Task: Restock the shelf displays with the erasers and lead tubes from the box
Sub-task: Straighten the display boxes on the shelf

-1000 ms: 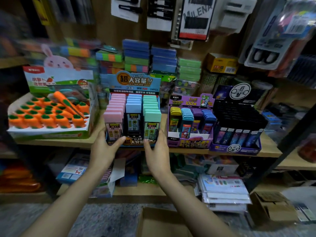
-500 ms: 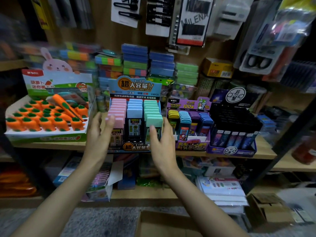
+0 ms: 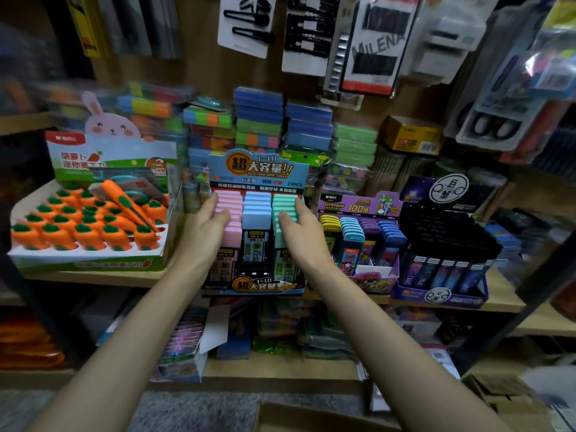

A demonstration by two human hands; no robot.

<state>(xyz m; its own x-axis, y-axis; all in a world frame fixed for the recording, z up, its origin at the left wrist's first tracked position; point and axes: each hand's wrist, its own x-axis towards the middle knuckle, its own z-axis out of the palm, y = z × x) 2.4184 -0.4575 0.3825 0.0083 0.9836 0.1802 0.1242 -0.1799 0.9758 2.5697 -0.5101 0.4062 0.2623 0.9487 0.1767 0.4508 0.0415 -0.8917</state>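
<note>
Grip wide and flat, left hand (image 3: 207, 224) and right hand (image 3: 300, 227) touch three lead-tube columns (image 3: 257, 210) in one display box (image 3: 265, 285).

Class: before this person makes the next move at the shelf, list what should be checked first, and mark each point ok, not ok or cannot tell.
1. Hands free of stock: ok. The left hand and right hand hold nothing; straight fingers rest against the lead tube display.
2. Display rows filled: ok where visible; the hands cover part of the pink and green rows.
3. Display seated fully on the shelf: cannot tell; its front stands at the shelf edge.
4. Purple display filled: not ok; a front compartment looks empty.
5. Stock left in the cardboard box: cannot tell; only its rim shows at the bottom.
</note>
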